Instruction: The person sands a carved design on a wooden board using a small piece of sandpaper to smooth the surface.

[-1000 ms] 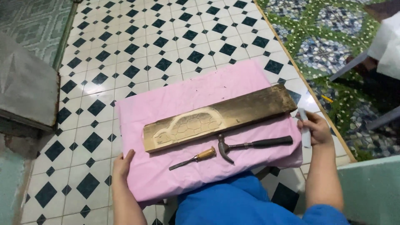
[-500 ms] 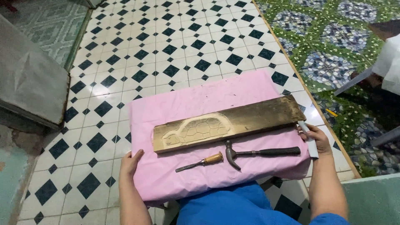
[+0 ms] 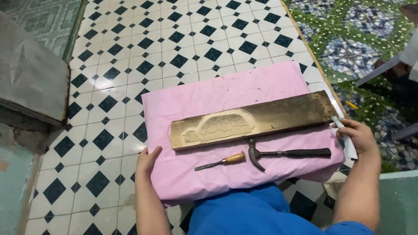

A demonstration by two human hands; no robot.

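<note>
Head view shows your left hand [image 3: 148, 157] gripping the left edge of a pink-covered board [image 3: 261, 87], fingers curled over its rim. Just right of that hand lie a wooden-handled chisel [image 3: 220, 161] and a hammer [image 3: 283, 153], side by side, with a long wooden plank [image 3: 283, 117] bearing a carved turtle outline lying just beyond them. Farther right, your right hand [image 3: 358, 135] closes on the board's right edge, by the plank's end, with a white strip [image 3: 346, 138] pinched under its fingers.
</note>
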